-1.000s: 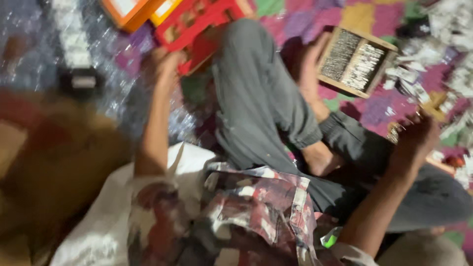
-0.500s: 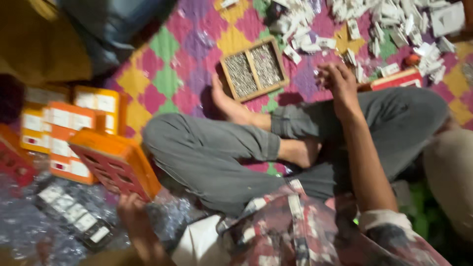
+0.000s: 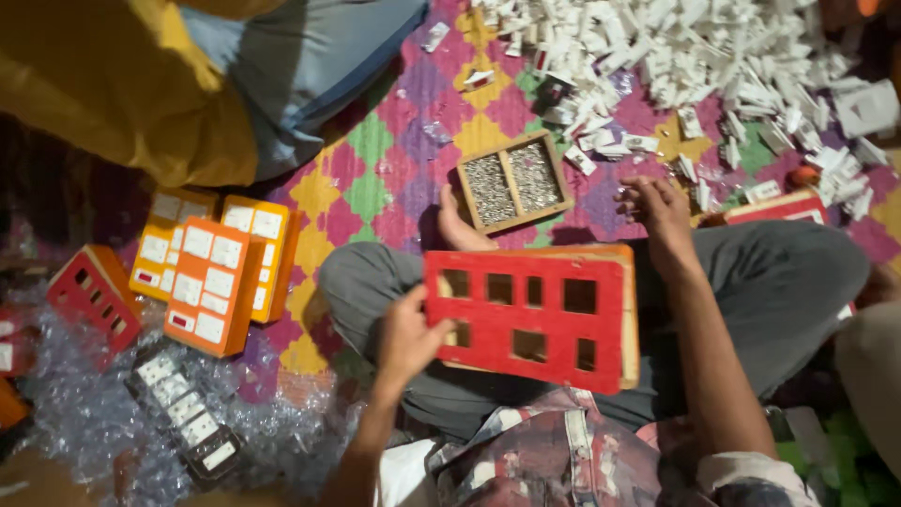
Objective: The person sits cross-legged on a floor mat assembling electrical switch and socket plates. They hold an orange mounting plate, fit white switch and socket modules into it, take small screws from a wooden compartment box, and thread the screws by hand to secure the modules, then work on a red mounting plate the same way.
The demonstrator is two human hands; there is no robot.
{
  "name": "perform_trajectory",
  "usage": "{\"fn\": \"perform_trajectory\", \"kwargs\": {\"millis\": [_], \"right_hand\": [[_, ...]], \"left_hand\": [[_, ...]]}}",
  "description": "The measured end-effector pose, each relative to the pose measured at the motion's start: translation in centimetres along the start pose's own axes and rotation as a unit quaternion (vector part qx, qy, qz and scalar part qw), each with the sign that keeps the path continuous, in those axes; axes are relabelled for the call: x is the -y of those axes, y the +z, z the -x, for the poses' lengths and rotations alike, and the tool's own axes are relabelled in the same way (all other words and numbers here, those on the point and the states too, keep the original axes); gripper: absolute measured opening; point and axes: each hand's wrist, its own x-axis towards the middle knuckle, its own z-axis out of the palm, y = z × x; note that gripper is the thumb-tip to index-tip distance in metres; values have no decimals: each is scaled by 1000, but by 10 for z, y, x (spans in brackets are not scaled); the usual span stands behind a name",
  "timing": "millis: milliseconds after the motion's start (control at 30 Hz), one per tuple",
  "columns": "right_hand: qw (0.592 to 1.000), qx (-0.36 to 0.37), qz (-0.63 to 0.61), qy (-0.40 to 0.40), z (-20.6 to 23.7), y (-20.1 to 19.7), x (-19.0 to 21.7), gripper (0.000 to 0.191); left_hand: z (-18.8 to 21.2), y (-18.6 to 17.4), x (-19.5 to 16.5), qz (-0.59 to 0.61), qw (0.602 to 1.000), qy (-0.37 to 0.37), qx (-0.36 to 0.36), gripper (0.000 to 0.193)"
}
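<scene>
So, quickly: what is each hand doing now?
Left hand: closed on the red panel.
Right hand: fingers curled, holding nothing visible.

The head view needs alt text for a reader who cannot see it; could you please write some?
A seated, cross-legged person's left hand holds a red panel with rectangular cut-outs over the lap, while the right hand reaches toward a heap of small white parts. A two-compartment wooden tray and orange switch boards lie on a patterned mat.

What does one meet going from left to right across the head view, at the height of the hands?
Small red frame → orange switch boards → left hand → red panel with openings → right hand
</scene>
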Motion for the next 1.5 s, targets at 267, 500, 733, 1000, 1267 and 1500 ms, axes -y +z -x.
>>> {"fn": "perform_trajectory", "kwargs": {"millis": [267,500,733,1000,1267,1500], "right_hand": [[916,244,-306,83,46,5,-9,66],[908,271,-300,115,72,16,2,57],[927,230,-270,122,69,14,-3,48],[908,168,-355,148,62,14,-11,39],[913,145,-358,132,70,20,11,43],[919,45,-391,31,74,33,33,68]], "left_hand": [[-4,83,10,-132,990,-24,52,33],[4,87,29,-180,977,107,26,31],[-7,97,28,-200,974,101,20,28],[-12,105,26,-212,970,116,-19,27],[-9,106,28,-234,967,95,-14,26],[-10,104,21,-210,973,96,-27,29]]}}
